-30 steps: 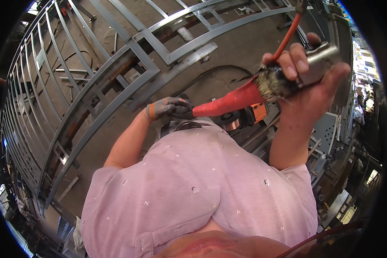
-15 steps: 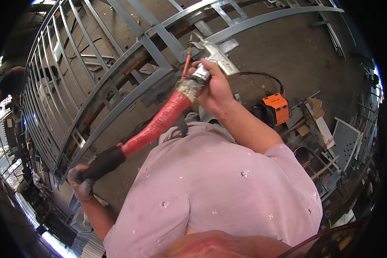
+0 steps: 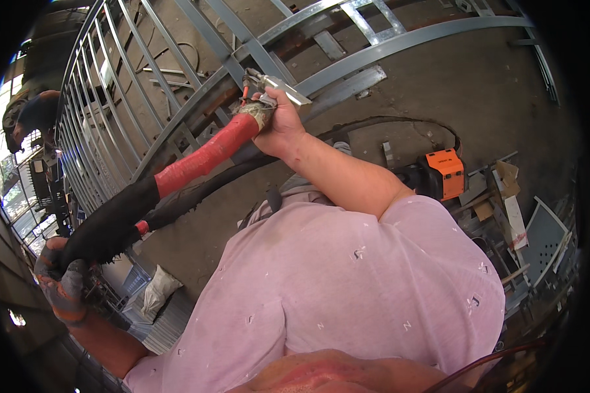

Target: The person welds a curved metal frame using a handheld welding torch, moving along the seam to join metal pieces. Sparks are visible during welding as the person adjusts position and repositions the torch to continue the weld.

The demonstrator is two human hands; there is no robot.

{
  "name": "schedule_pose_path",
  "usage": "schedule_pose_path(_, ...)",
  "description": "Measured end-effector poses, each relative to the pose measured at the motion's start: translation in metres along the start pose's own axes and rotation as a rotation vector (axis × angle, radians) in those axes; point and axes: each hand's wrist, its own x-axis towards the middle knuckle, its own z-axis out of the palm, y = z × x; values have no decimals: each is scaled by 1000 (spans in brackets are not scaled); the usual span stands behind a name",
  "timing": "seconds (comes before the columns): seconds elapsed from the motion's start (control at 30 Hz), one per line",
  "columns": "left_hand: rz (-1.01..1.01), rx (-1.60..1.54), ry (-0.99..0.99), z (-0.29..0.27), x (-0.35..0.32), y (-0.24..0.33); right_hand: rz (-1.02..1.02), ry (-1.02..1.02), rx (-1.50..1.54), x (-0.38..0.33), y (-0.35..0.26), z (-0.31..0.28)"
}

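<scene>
A silver-bodied welding torch with a thick hose sits in my bare right hand, its fingers wrapped round the handle. From the handle the hose runs down to the left, first in a red wrapped sleeve, then in a black sleeve. At the lower left my left hand, in a worn grey glove, is closed round the black sleeve. The torch's front end lies over a large grey metal frame. Its tip is hard to make out.
Beyond my hands the barred frame spreads across the upper left. A dark cable leads to an orange machine at right, beside scrap metal and cardboard. Another person bends at far left. A white sack lies lower left.
Both hands have moved left with the torch and its hose; my left hand is also lower. The torch body now points farther away from me. The view has shifted somewhat.
</scene>
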Motion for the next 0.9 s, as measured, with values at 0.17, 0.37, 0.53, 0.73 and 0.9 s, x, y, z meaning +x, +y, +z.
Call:
schedule_pose_path(0.17,34,68,-118,-26,40,14,-17,-15,127,20,-1,-5)
schedule_pose_path(0.37,256,141,-216,-44,90,21,-77,-42,174,24,5,5)
schedule_pose_path(0.53,340,156,-201,-59,121,31,-142,-70,202,25,10,15)
schedule_pose_path(0.73,354,236,-190,-80,159,47,-135,-114,232,32,9,14)
schedule_pose_path(0.9,268,297,-115,-78,179,59,-141,-85,263,35,6,17)
